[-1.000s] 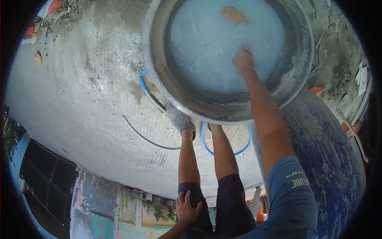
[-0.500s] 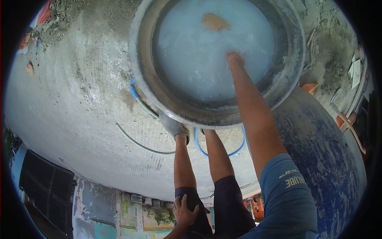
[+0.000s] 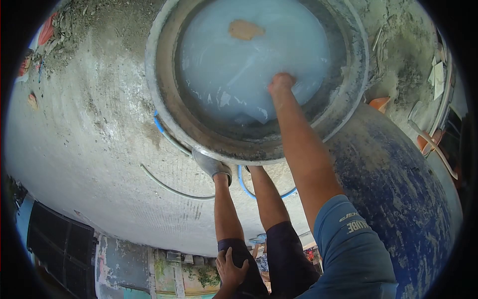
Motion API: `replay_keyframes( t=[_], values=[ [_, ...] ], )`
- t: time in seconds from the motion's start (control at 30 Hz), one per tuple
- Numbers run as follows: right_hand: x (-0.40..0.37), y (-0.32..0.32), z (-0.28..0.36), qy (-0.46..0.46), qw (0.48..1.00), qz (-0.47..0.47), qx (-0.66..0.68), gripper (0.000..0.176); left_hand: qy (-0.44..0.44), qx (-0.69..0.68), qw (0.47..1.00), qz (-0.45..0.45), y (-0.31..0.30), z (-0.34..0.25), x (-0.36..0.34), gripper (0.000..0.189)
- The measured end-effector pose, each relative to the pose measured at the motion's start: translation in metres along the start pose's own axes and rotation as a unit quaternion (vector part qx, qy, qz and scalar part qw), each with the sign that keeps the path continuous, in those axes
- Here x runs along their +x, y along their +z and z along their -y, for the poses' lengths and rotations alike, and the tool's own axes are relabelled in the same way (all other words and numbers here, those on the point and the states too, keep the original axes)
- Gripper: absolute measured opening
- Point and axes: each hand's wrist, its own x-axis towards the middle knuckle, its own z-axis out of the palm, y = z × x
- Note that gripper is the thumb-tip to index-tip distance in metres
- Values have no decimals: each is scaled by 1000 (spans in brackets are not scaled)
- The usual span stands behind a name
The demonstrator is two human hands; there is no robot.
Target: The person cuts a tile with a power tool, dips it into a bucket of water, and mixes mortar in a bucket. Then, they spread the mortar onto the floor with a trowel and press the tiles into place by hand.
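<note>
A large round tub (image 3: pixel 158 84) with a thick grey rim holds cloudy bluish water (image 3: pixel 219 55). My right hand (image 3: pixel 282 83) dips into the water right of the middle, its fingers looking curled and partly hidden by the cloudy liquid. What it grips, if anything, does not show. A tan, flat scoop-like piece (image 3: pixel 246 30) floats toward the tub's far side, apart from the hand. Pale streaks and a faint pointed shape show at the near side of the water. My left hand (image 3: pixel 231 269) rests on my thigh with its fingers spread.
To the right of my arm stands a big blue, splattered drum (image 3: pixel 393 189). A blue and green hose (image 3: pixel 174 187) curves over the concrete floor (image 3: pixel 99 164) around my feet. Orange pieces (image 3: pixel 380 103) and a bent pale pipe (image 3: pixel 433 142) lie at the right.
My right hand has risen slightly and shows more above the water. Streaks and a pointed shape have appeared near the tub's near side. The view has shifted a little; my left hand stays on the thigh.
</note>
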Motion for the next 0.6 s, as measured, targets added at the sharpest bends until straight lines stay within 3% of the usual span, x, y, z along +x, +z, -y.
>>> replay_keyframes(
  t=[0.03, 0.07, 0.13, 0.23, 0.37, 0.6],
  values=[
    [-14, 0, 2, 41, 974, -8, 222, 52, 6, -3, 1000, -6, 1, 0, 0, 79],
    [-22, -1, 3, 55, 947, -8, 317, 56, 8, -3, 1000, -7, 1, -1, 1, 79],
    [-35, -6, 2, 32, 924, -11, 381, 63, 6, 1, 1000, -7, 1, -1, 0, 79],
    [-52, -11, -3, -79, 925, -24, 371, 69, 12, -1, 1000, -14, 4, 1, 0, 79],
    [-61, -15, -4, -60, 912, -16, 405, 66, 11, -5, 1000, -18, 9, 5, -2, 79],
    [-51, -32, -3, -110, 903, 58, 412, 61, 1, -1, 1000, -12, 14, 8, -1, 79]
  ],
)
